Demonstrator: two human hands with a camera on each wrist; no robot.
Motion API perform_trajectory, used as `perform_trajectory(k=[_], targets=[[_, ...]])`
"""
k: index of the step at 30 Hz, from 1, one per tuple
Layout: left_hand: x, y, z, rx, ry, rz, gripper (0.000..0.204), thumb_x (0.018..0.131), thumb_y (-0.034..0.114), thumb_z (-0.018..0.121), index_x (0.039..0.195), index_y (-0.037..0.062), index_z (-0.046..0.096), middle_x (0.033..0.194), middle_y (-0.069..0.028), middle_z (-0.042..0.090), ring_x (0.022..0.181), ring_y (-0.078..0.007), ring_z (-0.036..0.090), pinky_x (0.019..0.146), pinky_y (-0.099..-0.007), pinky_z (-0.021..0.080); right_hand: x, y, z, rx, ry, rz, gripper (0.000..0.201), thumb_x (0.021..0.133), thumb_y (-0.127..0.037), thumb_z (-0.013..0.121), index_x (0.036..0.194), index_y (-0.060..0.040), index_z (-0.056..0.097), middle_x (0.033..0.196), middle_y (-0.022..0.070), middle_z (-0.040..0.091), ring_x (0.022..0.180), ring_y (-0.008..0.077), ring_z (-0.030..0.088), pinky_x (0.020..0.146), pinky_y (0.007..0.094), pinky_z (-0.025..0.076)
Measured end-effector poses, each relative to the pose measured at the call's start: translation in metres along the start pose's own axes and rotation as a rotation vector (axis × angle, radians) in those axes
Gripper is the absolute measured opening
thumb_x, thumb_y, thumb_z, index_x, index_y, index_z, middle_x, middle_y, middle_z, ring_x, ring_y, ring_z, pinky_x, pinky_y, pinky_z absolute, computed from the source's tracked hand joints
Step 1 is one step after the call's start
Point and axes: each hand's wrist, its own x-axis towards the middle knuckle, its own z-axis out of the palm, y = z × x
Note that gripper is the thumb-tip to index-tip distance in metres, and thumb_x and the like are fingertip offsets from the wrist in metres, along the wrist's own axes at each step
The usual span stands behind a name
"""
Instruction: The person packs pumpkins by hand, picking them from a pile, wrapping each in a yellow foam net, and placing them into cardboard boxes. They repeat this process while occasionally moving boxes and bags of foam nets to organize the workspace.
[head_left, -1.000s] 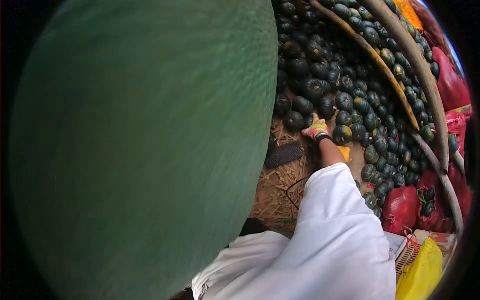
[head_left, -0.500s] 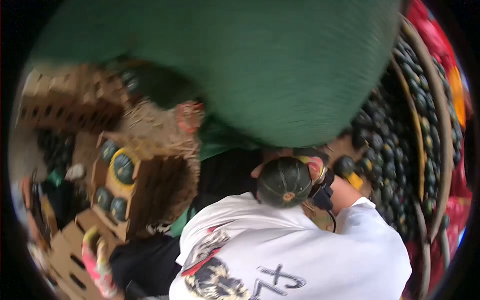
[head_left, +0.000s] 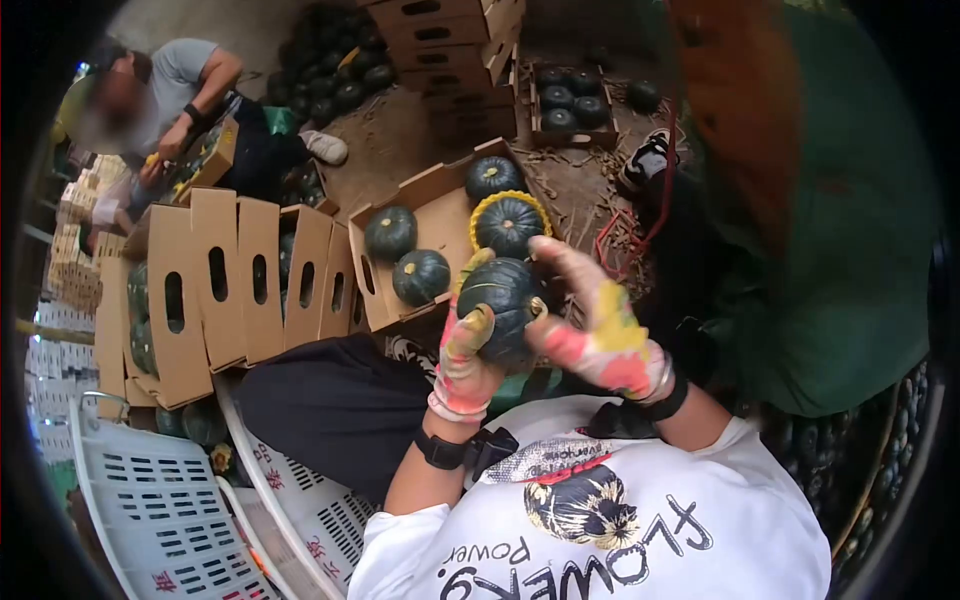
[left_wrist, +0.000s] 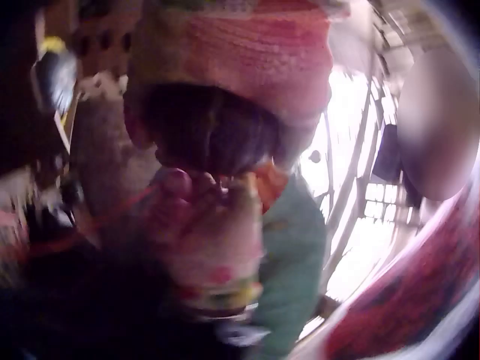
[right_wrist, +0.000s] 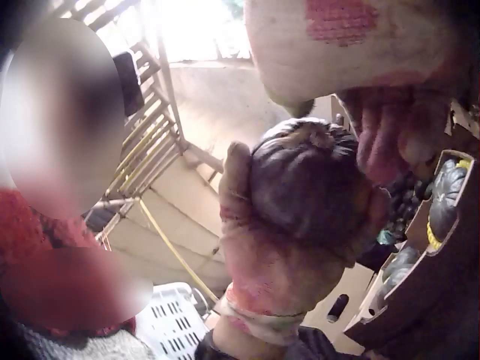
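Observation:
My gloved left hand (head_left: pixel 465 360) grips a dark green pumpkin (head_left: pixel 500 305) from the side, its thumb across the front. My right hand (head_left: pixel 605 335) is at the pumpkin's other side, fingers spread and thumb near the stem; contact is unclear. The right wrist view shows the pumpkin (right_wrist: pixel 304 180) cupped in the left hand (right_wrist: pixel 277 262), with the right hand (right_wrist: pixel 360 67) above. In the blurred left wrist view, the left hand (left_wrist: pixel 240 52) is over the dark pumpkin (left_wrist: pixel 210 131). Beyond, an open cardboard box (head_left: pixel 440 205) holds several pumpkins, one in a yellow foam ring (head_left: pixel 510 225).
Upright cartons (head_left: pixel 215 280) stand at left, above white plastic crates (head_left: pixel 165 500). Stacked cartons (head_left: pixel 450 50) and another filled box (head_left: pixel 572 105) are farther back. A person in green (head_left: pixel 850 220) is close at right; a seated person (head_left: pixel 185 85) is at upper left.
The head view has swung left from the pumpkin pile to the boxes. The pumpkin, earlier by the right hand at the lap, is now in the left hand before the box.

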Motion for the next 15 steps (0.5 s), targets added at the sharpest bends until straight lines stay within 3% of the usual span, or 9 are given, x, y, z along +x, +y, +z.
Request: perform_trajectory(k=[3,4,7,9,10,12,14,15], targets=[[-0.003,-0.012,-0.009,-0.116,-0.100,-0.118,0.073,0.082,0.041,0.068,0.139,0.0089,0.036,0.128,-0.0090,0.051,0.117,-0.0253,0.052,0.101,-0.0393,0.043,0.006,0.008,0.019,-0.174,-0.070,-0.143,0.059,0.076,-0.034,0.074,0.121,0.0000,0.055,0.117,0.0225,0.054,0.113,0.0372,0.052,0.099,0.0415,0.041],[0.001,-0.009,-0.011,-0.038,-0.197,-0.122,0.076,0.079,0.045,0.070,0.137,0.0088,0.037,0.128,-0.0079,0.050,0.119,-0.0235,0.050,0.101,-0.0388,0.043,0.006,0.012,0.021,-0.090,-0.053,-0.115,0.047,0.084,-0.032,0.064,0.117,0.0002,0.056,0.116,0.0179,0.058,0.113,0.0332,0.053,0.098,0.0413,0.040],[0.006,-0.009,-0.009,0.036,-0.280,-0.160,0.078,0.076,0.048,0.073,0.134,0.0091,0.039,0.128,-0.0077,0.050,0.119,-0.0217,0.051,0.100,-0.0379,0.043,-0.002,0.029,0.027,-0.082,0.000,-0.041,0.044,0.087,-0.034,0.063,0.115,0.0000,0.058,0.107,0.0173,0.060,0.106,0.0305,0.058,0.093,0.0392,0.045],[0.005,-0.024,-0.020,0.013,-0.150,-0.191,0.074,0.070,0.038,0.079,0.129,0.0087,0.045,0.124,-0.0082,0.051,0.115,-0.0200,0.051,0.099,-0.0339,0.041,-0.006,0.036,0.027,0.139,0.093,0.165,0.034,0.094,-0.033,0.056,0.104,-0.0018,0.061,0.097,0.0101,0.064,0.090,0.0231,0.062,0.084,0.0364,0.048],[0.004,-0.031,-0.025,0.341,-0.270,-0.084,0.073,0.067,0.026,0.081,0.128,0.0090,0.046,0.120,-0.0074,0.054,0.115,-0.0188,0.052,0.098,-0.0334,0.043,-0.010,0.072,0.022,0.614,0.288,0.538,0.028,0.096,-0.034,0.053,0.093,-0.0074,0.060,0.085,0.0017,0.063,0.074,0.0137,0.059,0.072,0.0301,0.049],[-0.001,-0.020,-0.013,0.416,-0.223,-0.343,0.076,0.064,0.021,0.083,0.129,0.0080,0.045,0.122,-0.0080,0.054,0.116,-0.0190,0.052,0.099,-0.0352,0.043,-0.018,0.094,0.021,0.798,0.404,0.627,0.023,0.095,-0.033,0.056,0.086,-0.0125,0.057,0.076,-0.0024,0.058,0.065,0.0080,0.054,0.063,0.0247,0.047],[0.002,-0.034,-0.030,0.039,-0.240,-0.376,0.079,0.065,0.025,0.082,0.131,0.0067,0.043,0.124,-0.0101,0.053,0.112,-0.0207,0.055,0.098,-0.0359,0.046,-0.021,0.087,0.025,0.772,0.534,0.652,0.022,0.094,-0.034,0.058,0.088,-0.0135,0.057,0.071,-0.0028,0.055,0.063,0.0045,0.052,0.060,0.0221,0.046],[0.006,-0.034,-0.027,-0.068,-0.196,-0.343,0.083,0.066,0.033,0.081,0.133,0.0057,0.040,0.124,-0.0121,0.053,0.109,-0.0236,0.058,0.095,-0.0366,0.048,-0.019,0.087,0.024,0.726,0.527,0.550,0.023,0.093,-0.035,0.059,0.087,-0.0130,0.057,0.070,-0.0031,0.055,0.060,0.0055,0.052,0.058,0.0233,0.047]])
